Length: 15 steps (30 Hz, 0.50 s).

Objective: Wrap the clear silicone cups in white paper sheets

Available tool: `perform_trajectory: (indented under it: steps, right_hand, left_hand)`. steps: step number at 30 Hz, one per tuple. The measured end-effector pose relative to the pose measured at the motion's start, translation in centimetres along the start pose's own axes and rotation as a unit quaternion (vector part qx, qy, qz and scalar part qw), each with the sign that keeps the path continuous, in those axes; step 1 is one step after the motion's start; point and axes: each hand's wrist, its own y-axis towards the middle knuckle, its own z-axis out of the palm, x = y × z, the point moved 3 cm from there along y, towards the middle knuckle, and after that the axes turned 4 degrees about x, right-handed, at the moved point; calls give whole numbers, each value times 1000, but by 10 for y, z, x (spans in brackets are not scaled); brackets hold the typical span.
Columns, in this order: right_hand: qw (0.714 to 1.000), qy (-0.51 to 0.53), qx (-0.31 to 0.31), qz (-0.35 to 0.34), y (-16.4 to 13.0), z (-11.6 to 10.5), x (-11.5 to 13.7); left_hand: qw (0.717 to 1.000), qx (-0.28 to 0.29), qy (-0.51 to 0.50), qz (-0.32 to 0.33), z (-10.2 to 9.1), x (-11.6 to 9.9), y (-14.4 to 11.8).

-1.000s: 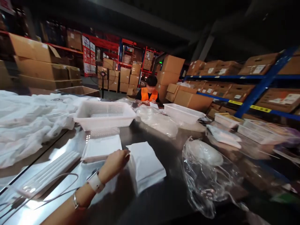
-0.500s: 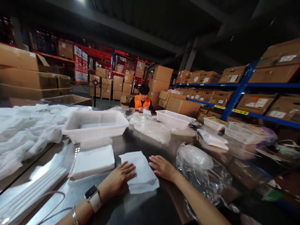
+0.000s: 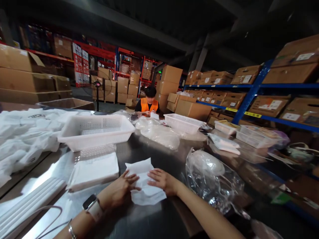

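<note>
A white sheet of thin paper [image 3: 142, 171], creased and partly folded, lies on the dark metal table [image 3: 154, 220] in front of me. My left hand [image 3: 124, 187] rests on its left edge with fingers spread. From the right, my right hand [image 3: 163, 181] lays its stretched fingers on the sheet's right side. What lies under the folds, if anything, is hidden. Left of the sheet is a stack of flat white sheets [image 3: 96, 169]. A clear plastic bag [image 3: 209, 169] lies to the right of my right hand.
Behind the stack stands a white plastic basket [image 3: 96, 141]; another basket [image 3: 183, 124] is farther back. White bags [image 3: 32, 132] heap up at left. A person in an orange vest [image 3: 149, 105] sits across the table. Boxes on shelves [image 3: 221, 79] line the right.
My right hand has moved left, from beside the sheet onto it. The sheet's folded layers have shifted and look more creased. The view has turned slightly.
</note>
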Motion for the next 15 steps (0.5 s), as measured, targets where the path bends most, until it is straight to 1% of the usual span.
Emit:
perform_trajectory:
  steps: [2, 4, 8, 13, 15]
  right_hand:
    - [1000, 19, -5, 15, 1, 5, 1]
    - [999, 40, -14, 32, 3, 7, 0]
    - [995, 90, -20, 46, 5, 5, 0]
    - [985, 164, -6, 59, 2, 2, -4]
    - [971, 228, -34, 70, 3, 0, -5]
  left_hand:
    - [999, 37, 3, -15, -2, 0, 1]
    - [998, 60, 6, -26, -3, 0, 3]
    - [999, 33, -14, -32, -6, 1, 4]
    - [998, -1, -64, -17, -5, 6, 4]
    - [995, -14, -96, -20, -4, 9, 3]
